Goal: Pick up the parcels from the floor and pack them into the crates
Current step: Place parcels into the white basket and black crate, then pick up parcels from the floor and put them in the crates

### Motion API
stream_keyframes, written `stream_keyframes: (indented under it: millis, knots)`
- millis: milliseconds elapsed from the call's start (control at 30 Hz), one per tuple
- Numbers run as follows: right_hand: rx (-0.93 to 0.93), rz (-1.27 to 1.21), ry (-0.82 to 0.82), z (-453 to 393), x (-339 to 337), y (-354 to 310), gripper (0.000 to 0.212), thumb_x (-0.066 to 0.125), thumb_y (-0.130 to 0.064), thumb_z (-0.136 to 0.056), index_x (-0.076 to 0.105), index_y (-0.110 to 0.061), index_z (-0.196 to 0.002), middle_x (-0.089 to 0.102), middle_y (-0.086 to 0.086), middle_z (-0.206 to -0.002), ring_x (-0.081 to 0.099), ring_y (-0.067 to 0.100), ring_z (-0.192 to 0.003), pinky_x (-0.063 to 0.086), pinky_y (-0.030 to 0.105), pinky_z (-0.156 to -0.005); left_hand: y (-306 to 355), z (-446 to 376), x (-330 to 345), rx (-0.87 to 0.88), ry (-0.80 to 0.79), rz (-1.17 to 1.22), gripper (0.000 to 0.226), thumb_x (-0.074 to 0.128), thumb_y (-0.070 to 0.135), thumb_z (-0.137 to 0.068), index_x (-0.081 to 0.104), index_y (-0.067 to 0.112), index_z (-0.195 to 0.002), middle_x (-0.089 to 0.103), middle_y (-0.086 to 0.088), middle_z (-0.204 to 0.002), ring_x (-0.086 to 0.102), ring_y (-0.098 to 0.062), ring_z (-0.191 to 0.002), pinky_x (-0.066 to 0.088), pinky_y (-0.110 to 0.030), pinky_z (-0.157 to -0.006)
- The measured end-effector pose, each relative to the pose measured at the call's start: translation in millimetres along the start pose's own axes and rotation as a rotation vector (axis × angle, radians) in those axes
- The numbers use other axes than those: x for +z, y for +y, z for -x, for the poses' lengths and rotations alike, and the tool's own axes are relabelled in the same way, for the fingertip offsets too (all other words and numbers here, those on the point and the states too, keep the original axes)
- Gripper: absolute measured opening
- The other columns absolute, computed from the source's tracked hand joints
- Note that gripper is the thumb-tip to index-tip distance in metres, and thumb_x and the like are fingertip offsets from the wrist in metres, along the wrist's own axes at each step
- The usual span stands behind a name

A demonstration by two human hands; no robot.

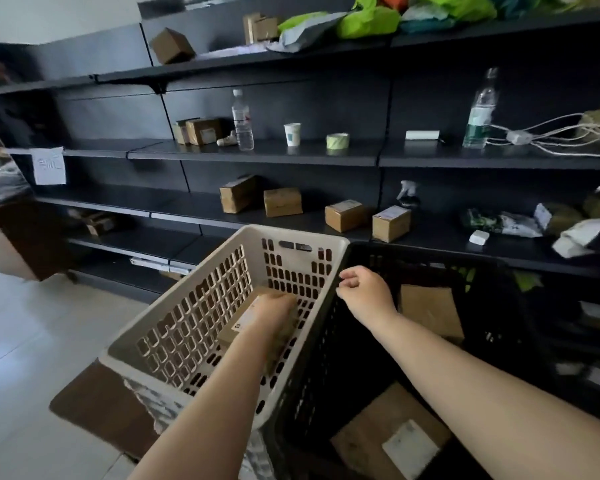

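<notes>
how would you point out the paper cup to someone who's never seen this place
Find the dark shelving behind the crates. On its middle shelf, the paper cup stands between a clear bottle and a tape roll. It is the only small white open-topped thing there.

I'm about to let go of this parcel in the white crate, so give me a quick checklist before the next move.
1. Parcel inside white crate: ok, low inside it.
2. Left hand on the parcel: ok, fingers on top of it.
3. Parcel resting flat on the crate floor: cannot tell, the hand hides it.
4. Right hand free: ok, loosely curled, holds nothing, above the black crate's rim.
5. Room in the black crate: ok, two parcels inside, floor showing between.
</notes>
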State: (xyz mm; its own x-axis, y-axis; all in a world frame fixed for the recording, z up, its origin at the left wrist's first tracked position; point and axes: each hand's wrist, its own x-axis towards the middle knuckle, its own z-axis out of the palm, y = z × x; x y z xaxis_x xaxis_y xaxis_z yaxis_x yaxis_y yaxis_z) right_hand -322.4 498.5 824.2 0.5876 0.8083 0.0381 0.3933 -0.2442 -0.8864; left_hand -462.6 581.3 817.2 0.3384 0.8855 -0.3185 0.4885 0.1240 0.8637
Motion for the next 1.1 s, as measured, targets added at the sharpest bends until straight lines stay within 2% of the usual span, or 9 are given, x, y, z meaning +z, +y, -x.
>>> stream_keyframes:
  millis: [67, 233, 367, 533, 633, 767, 867, 967, 1100]
  knots:
    - [-0.063, -0.004, 0.019, 18, -42, 9, 0.015, 0.060, -0.013, -0.087, 0.058, -0.022, -0.098, 0.056, -0.014, -0.081, 0.058, 0.009, -0.085, 0.037, 0.009, -0.061, 32, 22, 40, 0.106, 0.002, 0.067, 0.021, 0.050, 0.018, -0.090, 0.065, 0.009, -0.103, 0.064, -0.002, -0.088, 0.057, -0.013, -0.071, 0.044, -0.020, -0.052]
    - [-0.141, 0.006, 0.233, 78, -186, 67, 0.014, 0.067, -0.023, -0.083, 0.057, -0.029, -0.091, 0.056, -0.019, -0.079, 0.055, -0.001, -0.077, 0.038, 0.009, -0.062, 104, 98, 195, 0.333, -0.090, 0.113, 0.013, 0.050, 0.019, -0.092, 0.062, 0.024, -0.094, 0.061, 0.008, -0.080, 0.057, -0.006, -0.069, 0.039, -0.019, -0.054]
    - [0.010, 0.005, 0.423, 128, -303, 146, 0.012, 0.066, -0.034, -0.081, 0.058, -0.027, -0.087, 0.057, -0.017, -0.076, 0.056, 0.004, -0.073, 0.041, 0.019, -0.060, 126, 163, 332, 0.346, -0.270, 0.119, 0.012, 0.052, 0.020, -0.091, 0.063, 0.021, -0.097, 0.061, 0.006, -0.079, 0.055, -0.005, -0.066, 0.044, -0.016, -0.045]
    - [0.209, 0.004, 0.560, 164, -392, 250, 0.012, 0.068, -0.030, -0.082, 0.059, -0.025, -0.088, 0.055, -0.018, -0.076, 0.051, -0.004, -0.068, 0.035, 0.013, -0.054, 103, 186, 453, 0.261, -0.407, 0.043, 0.018, 0.053, 0.020, -0.090, 0.062, 0.017, -0.106, 0.062, 0.001, -0.085, 0.056, -0.012, -0.070, 0.040, -0.023, -0.052]
    - [0.355, 0.007, 0.546, 164, -414, 308, 0.013, 0.068, -0.030, -0.082, 0.058, -0.025, -0.089, 0.054, -0.018, -0.077, 0.049, -0.003, -0.069, 0.033, 0.014, -0.054, 73, 169, 504, 0.166, -0.403, 0.014, 0.010, 0.054, 0.018, -0.090, 0.061, 0.020, -0.098, 0.058, 0.005, -0.076, 0.054, -0.009, -0.066, 0.044, -0.020, -0.051]
    - [0.488, 0.057, 0.459, 146, -417, 382, 0.015, 0.068, -0.030, -0.083, 0.056, -0.026, -0.092, 0.052, -0.018, -0.077, 0.048, -0.004, -0.070, 0.033, 0.015, -0.054, 25, 128, 551, 0.034, -0.353, -0.042, 0.008, 0.055, 0.018, -0.089, 0.059, 0.023, -0.094, 0.060, 0.000, -0.090, 0.057, -0.018, -0.083, 0.042, -0.027, -0.069]
    - [0.557, 0.074, 0.362, 115, -410, 436, 0.018, 0.068, -0.024, -0.083, 0.054, -0.027, -0.094, 0.053, -0.016, -0.081, 0.047, -0.004, -0.072, 0.037, 0.017, -0.058, -8, 87, 580, -0.037, -0.332, -0.059, 0.010, 0.054, 0.013, -0.089, 0.059, 0.021, -0.091, 0.056, 0.003, -0.085, 0.053, -0.013, -0.072, 0.041, -0.026, -0.062]
    - [0.638, 0.059, 0.278, 65, -399, 490, 0.022, 0.070, -0.022, -0.080, 0.055, -0.025, -0.097, 0.054, -0.011, -0.084, 0.052, 0.004, -0.077, 0.044, 0.027, -0.073, -38, 33, 613, -0.065, -0.316, -0.084, 0.019, 0.052, 0.011, -0.088, 0.062, 0.015, -0.103, 0.053, 0.008, -0.088, 0.051, -0.011, -0.078, 0.039, -0.023, -0.062]
    - [0.679, 0.132, 0.195, -21, -370, 578, 0.023, 0.070, -0.025, -0.081, 0.058, -0.019, -0.100, 0.055, -0.009, -0.081, 0.056, 0.012, -0.083, 0.039, 0.026, -0.074, -74, -53, 667, -0.128, -0.298, -0.109, 0.018, 0.049, 0.010, -0.088, 0.057, 0.018, -0.102, 0.051, 0.009, -0.079, 0.049, -0.008, -0.071, 0.036, -0.019, -0.056]
